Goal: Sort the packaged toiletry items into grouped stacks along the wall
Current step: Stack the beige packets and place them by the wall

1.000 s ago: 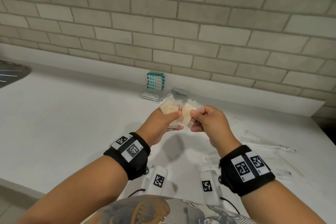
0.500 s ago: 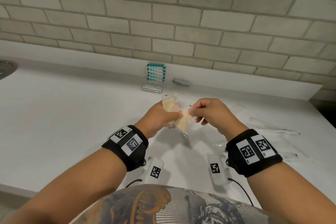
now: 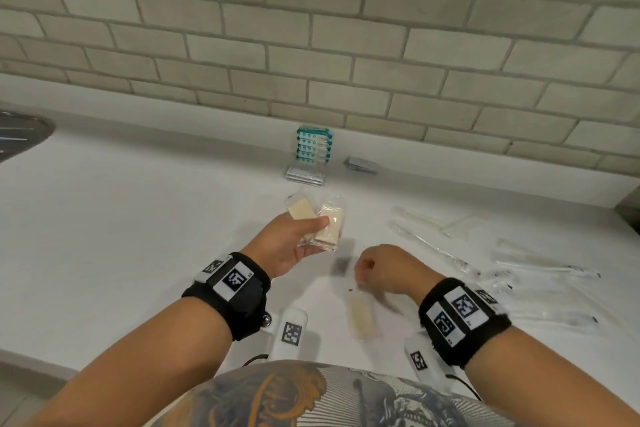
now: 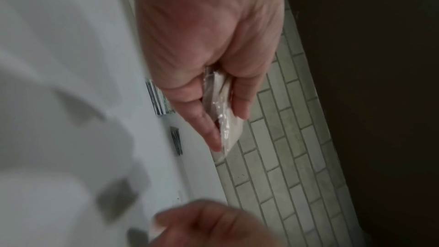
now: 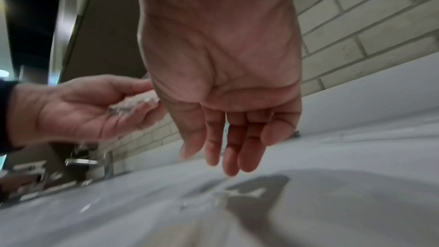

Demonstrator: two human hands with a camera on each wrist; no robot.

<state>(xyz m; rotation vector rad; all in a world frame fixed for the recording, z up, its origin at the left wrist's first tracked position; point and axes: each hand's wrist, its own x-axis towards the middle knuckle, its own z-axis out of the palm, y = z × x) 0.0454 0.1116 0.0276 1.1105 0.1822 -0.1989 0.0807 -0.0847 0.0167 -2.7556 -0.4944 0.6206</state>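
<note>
We hold two clear-wrapped cream soap bars [image 3: 317,222] fanned in our left hand [image 3: 289,243], thumb on top and fingers beneath, raised off the white surface [image 3: 121,218] so that like items gather before going to the wall as one group. Our right hand [image 3: 382,269] holds nothing; its fingers hang loosely, pointing down just above a third wrapped soap bar [image 3: 361,317], which lies flat on the surface nearer to us than the held pair, and which we judge to be the next pick. Against the brick wall [image 3: 346,45] stands the teal-and-white packet stack [image 3: 313,144], our landmark: silver sachets [image 3: 305,176] lie just in front of it, and a small grey packet pile [image 3: 362,165] sits to its right, so the soaps likely want a free spot along that same line. Well to the right of the stack, long clear-wrapped items [image 3: 450,246], too faint to name, lie scattered and unsorted. Nothing blocks the way from our left hand to the wall.
</note>
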